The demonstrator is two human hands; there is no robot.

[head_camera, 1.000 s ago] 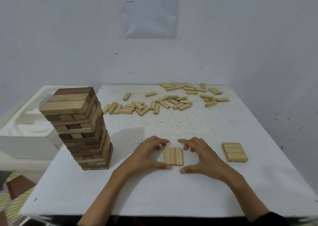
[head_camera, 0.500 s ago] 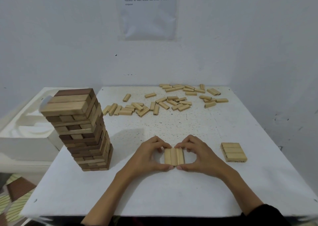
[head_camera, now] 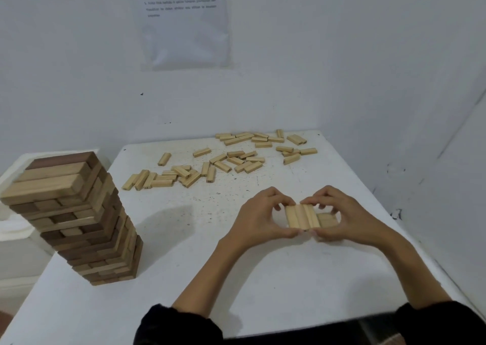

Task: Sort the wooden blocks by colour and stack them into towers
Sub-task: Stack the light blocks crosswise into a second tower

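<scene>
Trio (head_camera: 302, 217) of pale blocks pinched between both hands
Left hand (head_camera: 259, 222) and right hand (head_camera: 349, 221) each have a thumb-and-finger grip on its ends, long axes pointing away; the stack (head_camera: 327, 220) on the desk (head_camera: 263, 279) lies just right, under the right hand

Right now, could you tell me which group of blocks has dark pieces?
The tall tower at left; the scattered blocks, the three-block row and the flat layer are all light.
</scene>
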